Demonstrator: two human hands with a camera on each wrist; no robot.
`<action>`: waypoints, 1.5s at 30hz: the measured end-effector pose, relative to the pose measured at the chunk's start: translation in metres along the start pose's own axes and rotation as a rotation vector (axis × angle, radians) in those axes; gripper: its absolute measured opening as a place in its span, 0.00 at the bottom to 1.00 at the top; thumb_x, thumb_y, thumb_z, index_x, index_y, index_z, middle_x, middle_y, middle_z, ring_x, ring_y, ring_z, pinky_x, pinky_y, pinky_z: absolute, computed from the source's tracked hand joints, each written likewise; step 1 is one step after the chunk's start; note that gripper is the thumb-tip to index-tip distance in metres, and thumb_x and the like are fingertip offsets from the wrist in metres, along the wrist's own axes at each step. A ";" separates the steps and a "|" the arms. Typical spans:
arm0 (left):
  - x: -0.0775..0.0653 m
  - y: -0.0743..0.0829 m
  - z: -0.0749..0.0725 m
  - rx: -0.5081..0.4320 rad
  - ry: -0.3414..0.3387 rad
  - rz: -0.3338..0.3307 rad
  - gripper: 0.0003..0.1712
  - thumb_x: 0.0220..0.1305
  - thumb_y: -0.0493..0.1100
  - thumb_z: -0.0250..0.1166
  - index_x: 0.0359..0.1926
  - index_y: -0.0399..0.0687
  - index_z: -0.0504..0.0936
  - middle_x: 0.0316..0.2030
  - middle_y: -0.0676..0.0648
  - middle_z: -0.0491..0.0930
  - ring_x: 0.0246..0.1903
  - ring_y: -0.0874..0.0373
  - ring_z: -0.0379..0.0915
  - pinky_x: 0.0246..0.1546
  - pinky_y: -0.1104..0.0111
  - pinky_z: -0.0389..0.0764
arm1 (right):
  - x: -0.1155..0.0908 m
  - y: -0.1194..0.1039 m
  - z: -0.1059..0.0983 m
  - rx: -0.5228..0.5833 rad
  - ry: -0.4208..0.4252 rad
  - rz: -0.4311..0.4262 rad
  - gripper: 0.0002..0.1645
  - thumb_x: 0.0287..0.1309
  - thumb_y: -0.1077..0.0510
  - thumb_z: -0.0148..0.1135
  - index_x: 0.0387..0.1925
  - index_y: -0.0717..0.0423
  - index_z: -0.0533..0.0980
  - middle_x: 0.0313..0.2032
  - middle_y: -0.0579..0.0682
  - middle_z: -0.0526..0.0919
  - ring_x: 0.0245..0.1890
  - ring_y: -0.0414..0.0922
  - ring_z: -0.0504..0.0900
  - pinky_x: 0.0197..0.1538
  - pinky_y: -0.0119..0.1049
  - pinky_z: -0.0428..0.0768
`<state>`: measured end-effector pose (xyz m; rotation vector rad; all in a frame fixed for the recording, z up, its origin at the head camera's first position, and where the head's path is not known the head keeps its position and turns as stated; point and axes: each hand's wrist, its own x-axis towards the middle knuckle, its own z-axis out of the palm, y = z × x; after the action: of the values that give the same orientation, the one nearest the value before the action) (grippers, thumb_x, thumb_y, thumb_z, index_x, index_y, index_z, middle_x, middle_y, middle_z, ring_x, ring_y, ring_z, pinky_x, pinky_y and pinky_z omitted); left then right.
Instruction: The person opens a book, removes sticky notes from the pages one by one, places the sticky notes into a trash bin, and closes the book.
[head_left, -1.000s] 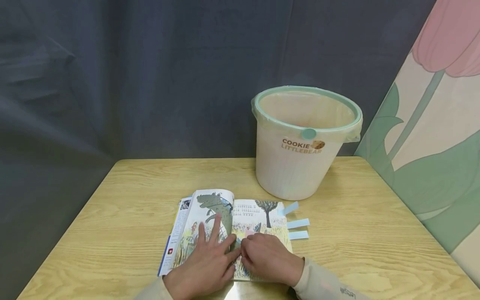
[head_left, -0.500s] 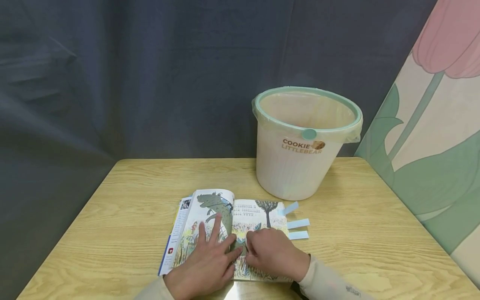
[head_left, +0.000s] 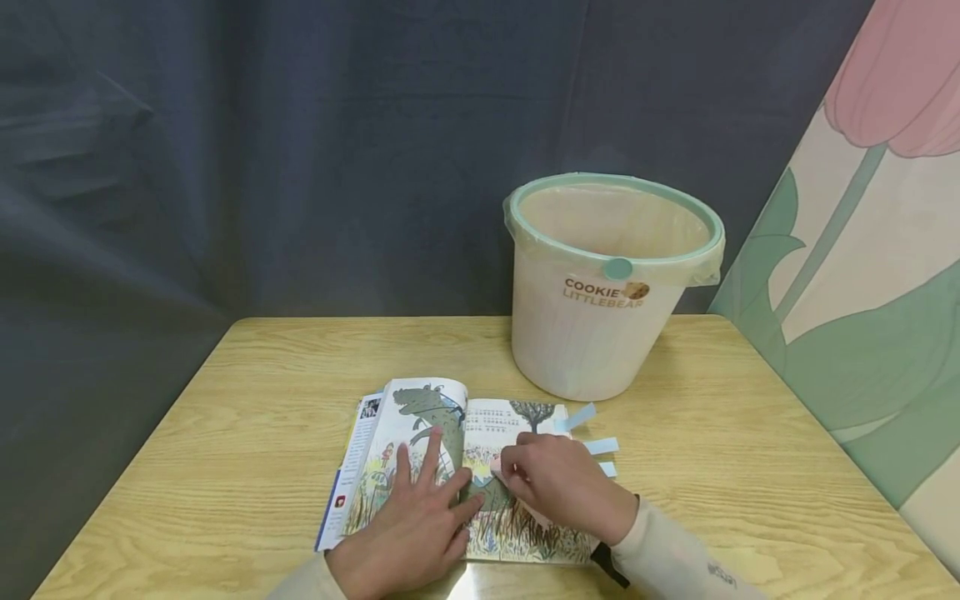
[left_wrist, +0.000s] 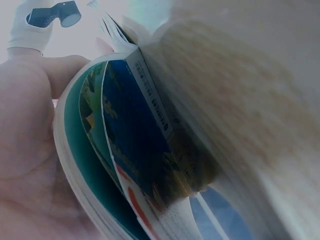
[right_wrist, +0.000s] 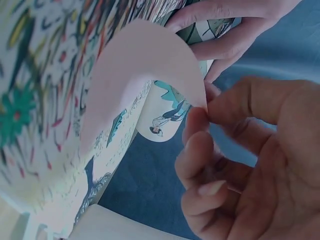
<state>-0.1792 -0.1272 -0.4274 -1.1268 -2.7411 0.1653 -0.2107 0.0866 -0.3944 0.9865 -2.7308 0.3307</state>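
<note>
An open picture book point(head_left: 491, 421) lies on the table, with a crocodile drawn on its left page and a tree on the right one. My left hand point(head_left: 411, 521) rests on the left page and the fold, fingers spread. Above the right page, my right hand point(head_left: 566, 483) pinches one end of a pale pink paper strip point(right_wrist: 135, 65) between thumb and forefinger. That strip bends in an arch, and its far end meets the page in the right wrist view. In the left wrist view, the palm point(left_wrist: 25, 140) is beside the book's curved page edges.
Pale blue sticky tabs point(head_left: 581, 415) jut from the book's right edge, partly behind my right hand. A white bin point(head_left: 585, 333) with a green rim and a clear liner stands behind the book. Dark cloth point(head_left: 375, 167) hangs at the back of the wooden table point(head_left: 262, 417).
My right hand has moved right and slightly away from me, drawing the pink strip's end up off the page. The left hand has stayed in place.
</note>
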 end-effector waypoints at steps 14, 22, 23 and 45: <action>0.000 -0.001 0.000 -0.009 0.000 0.003 0.23 0.66 0.57 0.47 0.59 0.67 0.75 0.60 0.49 0.71 0.66 0.28 0.35 0.51 0.26 0.58 | 0.000 0.007 -0.008 -0.026 -0.009 0.044 0.09 0.46 0.59 0.67 0.25 0.48 0.72 0.17 0.39 0.72 0.13 0.33 0.64 0.13 0.29 0.63; 0.001 -0.002 0.001 0.001 -0.001 0.001 0.24 0.65 0.59 0.47 0.60 0.68 0.74 0.60 0.49 0.72 0.66 0.28 0.36 0.50 0.26 0.59 | -0.001 0.012 -0.012 -0.005 -0.054 0.107 0.12 0.47 0.60 0.65 0.37 0.53 0.75 0.18 0.39 0.77 0.12 0.32 0.64 0.12 0.28 0.65; 0.001 -0.002 0.001 0.004 -0.001 0.002 0.24 0.65 0.59 0.47 0.60 0.68 0.74 0.60 0.49 0.72 0.66 0.28 0.37 0.50 0.26 0.59 | -0.001 0.013 -0.012 -0.010 -0.059 0.113 0.11 0.48 0.59 0.65 0.36 0.52 0.76 0.18 0.39 0.77 0.13 0.32 0.65 0.13 0.28 0.66; 0.001 -0.002 0.001 0.010 0.021 0.009 0.24 0.64 0.59 0.49 0.60 0.68 0.75 0.58 0.49 0.72 0.65 0.27 0.39 0.50 0.26 0.60 | -0.002 0.029 -0.031 -0.053 -0.081 0.179 0.10 0.51 0.53 0.65 0.21 0.44 0.71 0.17 0.36 0.72 0.16 0.34 0.66 0.17 0.32 0.67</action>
<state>-0.1818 -0.1281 -0.4282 -1.1318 -2.7146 0.1667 -0.2242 0.1184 -0.3692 0.7590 -2.8925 0.2517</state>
